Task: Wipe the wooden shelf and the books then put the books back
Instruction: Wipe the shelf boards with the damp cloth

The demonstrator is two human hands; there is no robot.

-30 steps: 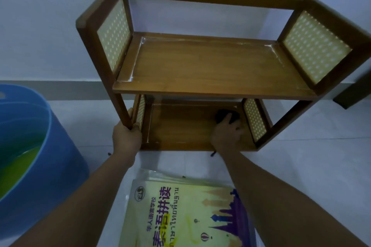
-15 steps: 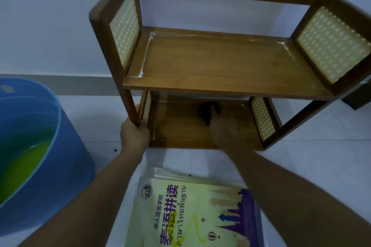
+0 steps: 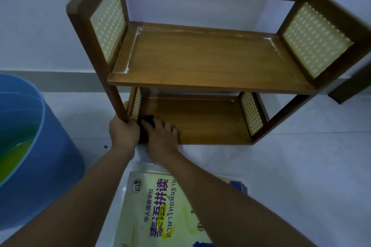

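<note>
Nearest the camera, the books [image 3: 160,210] lie flat in a stack on the floor [image 3: 291,166], just in front of the wooden shelf [image 3: 208,58] and off it, waiting their turn. Beyond them the left hand [image 3: 123,133] is closed in a full grip around the shelf's front left post, at its foot, steadying the frame. Touching it on the inner side, the right hand [image 3: 161,136] lies palm down with fingers loosely spread, pressing a dark cloth [image 3: 147,125] onto the front left corner of the lower board; the cloth is mostly hidden under the palm, so how it is folded cannot be told. To do this stroke well, it seems best to keep flat, even pressure, push the cloth right into the corner seam where board meets side panel, then work along the grain toward the right end and the back edge, with the left hand bracing so the light frame does not skate. The upper board, farther off, stands bare.
</note>
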